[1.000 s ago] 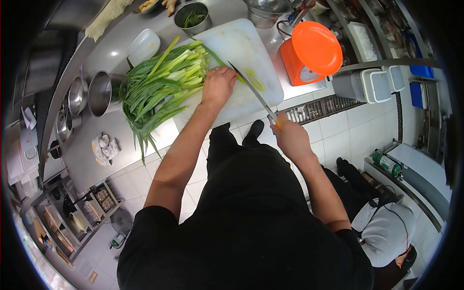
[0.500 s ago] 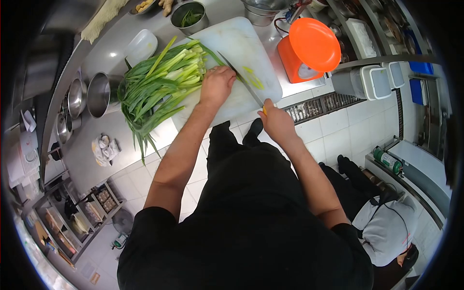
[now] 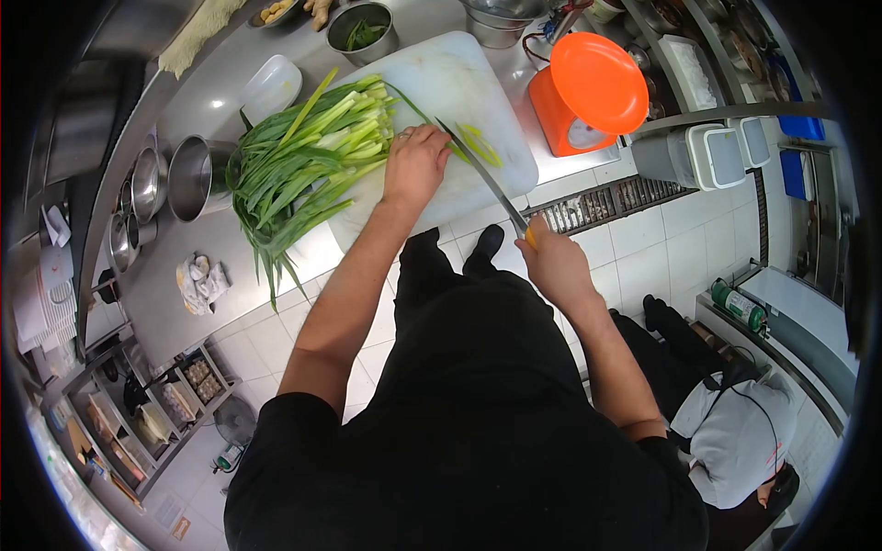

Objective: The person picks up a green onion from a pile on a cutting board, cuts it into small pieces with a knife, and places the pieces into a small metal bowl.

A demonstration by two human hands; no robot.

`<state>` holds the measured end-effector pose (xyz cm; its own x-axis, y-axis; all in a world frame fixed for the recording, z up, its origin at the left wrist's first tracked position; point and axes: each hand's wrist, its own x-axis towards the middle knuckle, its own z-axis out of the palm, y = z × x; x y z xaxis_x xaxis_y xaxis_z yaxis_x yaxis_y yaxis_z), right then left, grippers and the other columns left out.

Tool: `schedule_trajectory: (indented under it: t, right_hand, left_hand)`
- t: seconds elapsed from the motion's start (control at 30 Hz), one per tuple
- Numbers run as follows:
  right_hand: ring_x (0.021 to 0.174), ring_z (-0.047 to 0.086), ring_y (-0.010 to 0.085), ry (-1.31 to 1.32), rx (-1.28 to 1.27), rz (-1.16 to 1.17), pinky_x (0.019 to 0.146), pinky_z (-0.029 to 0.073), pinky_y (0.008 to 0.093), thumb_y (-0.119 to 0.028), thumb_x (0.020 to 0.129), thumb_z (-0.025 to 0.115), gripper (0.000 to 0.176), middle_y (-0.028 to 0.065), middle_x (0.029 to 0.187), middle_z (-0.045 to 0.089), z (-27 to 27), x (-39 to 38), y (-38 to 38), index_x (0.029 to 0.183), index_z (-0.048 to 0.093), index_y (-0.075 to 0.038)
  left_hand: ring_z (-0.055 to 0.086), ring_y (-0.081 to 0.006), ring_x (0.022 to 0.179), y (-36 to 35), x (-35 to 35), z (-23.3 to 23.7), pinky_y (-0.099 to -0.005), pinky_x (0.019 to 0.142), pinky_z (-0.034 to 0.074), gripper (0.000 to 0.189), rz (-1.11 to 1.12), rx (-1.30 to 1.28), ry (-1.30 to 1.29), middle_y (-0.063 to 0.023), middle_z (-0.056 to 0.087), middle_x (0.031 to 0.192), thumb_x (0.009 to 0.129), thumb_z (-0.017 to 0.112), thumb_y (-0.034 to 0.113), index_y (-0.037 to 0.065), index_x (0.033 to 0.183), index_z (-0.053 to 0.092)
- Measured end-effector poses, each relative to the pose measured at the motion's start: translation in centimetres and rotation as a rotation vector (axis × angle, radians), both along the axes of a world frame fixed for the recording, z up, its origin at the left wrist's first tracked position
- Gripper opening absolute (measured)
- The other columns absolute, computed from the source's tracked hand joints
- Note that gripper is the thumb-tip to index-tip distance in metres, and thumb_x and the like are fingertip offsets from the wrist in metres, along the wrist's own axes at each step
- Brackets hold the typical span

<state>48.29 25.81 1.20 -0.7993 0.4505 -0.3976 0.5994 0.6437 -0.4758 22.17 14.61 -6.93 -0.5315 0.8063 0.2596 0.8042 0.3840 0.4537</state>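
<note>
A white cutting board (image 3: 487,87) lies on the steel counter, with a big heap of long green stalks (image 3: 308,151) across its left side. My left hand (image 3: 418,163), its fingers curled and pressed together, holds down a green leaf (image 3: 409,99) that runs over the board. My right hand (image 3: 558,266) is closed round the yellow handle of a knife (image 3: 491,184). The blade points up and to the left, its tip just right of my left fingertips. A few thin green pieces (image 3: 480,147) lie to the right of the blade.
An orange scale (image 3: 597,87) stands right of the board. Behind it are a metal pot with greens (image 3: 361,32) and a white plastic container (image 3: 273,87). An empty steel pot (image 3: 197,179) and a cloth (image 3: 202,283) are at left. Another person (image 3: 740,441) is at lower right.
My right hand has moved down and to the right, drawing the knife back with it. My left hand has barely shifted and stays on the leaf.
</note>
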Motion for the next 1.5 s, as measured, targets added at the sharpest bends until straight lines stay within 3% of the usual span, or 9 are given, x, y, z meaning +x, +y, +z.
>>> schedule_trajectory:
  t: [0.33,0.63,0.9,1.2,1.5]
  right_hand:
    - [0.077,0.073,0.0460,-0.109,0.084,0.006,0.067,0.057,0.0567,-0.028,0.104,0.066,0.029,0.0226,0.079,0.073,-0.3,1.0,-1.5,0.109,0.051,-0.004]
    - [0.078,0.073,0.0449,-0.031,0.061,0.004,0.068,0.057,0.0558,-0.026,0.105,0.064,0.028,0.0226,0.082,0.074,-4.4,-2.2,-1.0,0.113,0.052,-0.002]
    - [0.080,0.074,0.0442,0.031,0.050,0.034,0.070,0.057,0.0558,-0.027,0.105,0.065,0.030,0.0230,0.083,0.074,-3.8,-3.9,0.6,0.114,0.054,-0.001]
    - [0.080,0.074,0.0438,-0.002,0.045,0.037,0.069,0.058,0.0535,-0.026,0.102,0.068,0.028,0.0232,0.083,0.073,-0.2,-1.6,0.5,0.110,0.055,-0.002]
    - [0.078,0.074,0.0434,-0.132,0.031,0.017,0.069,0.059,0.0537,-0.027,0.104,0.066,0.028,0.0226,0.083,0.074,0.1,0.2,-1.1,0.110,0.053,-0.002]
  left_hand:
    - [0.068,-0.0321,0.102,-0.1,0.0,-0.9,-0.0461,0.092,0.053,0.014,-0.047,0.010,0.003,-0.0066,0.074,0.105,0.085,0.080,0.011,0.008,0.099,0.078]
    - [0.069,-0.0339,0.099,-0.2,0.2,-0.9,-0.0454,0.090,0.055,0.012,-0.054,0.048,-0.038,-0.0081,0.074,0.101,0.086,0.079,0.009,0.007,0.098,0.077]
    - [0.069,-0.0344,0.097,-0.2,1.4,-1.0,-0.0466,0.087,0.054,0.010,-0.050,0.006,-0.103,-0.0089,0.074,0.098,0.088,0.076,0.005,0.007,0.098,0.075]
    - [0.064,-0.0300,0.111,0.1,0.2,0.4,-0.0458,0.099,0.046,0.028,0.089,-0.082,-0.078,-0.0051,0.072,0.107,0.079,0.089,0.023,0.011,0.100,0.077]
    - [0.067,-0.0309,0.109,0.3,-0.2,0.0,-0.0462,0.097,0.048,0.026,0.050,-0.118,-0.087,-0.0063,0.075,0.108,0.081,0.089,0.023,0.010,0.101,0.079]
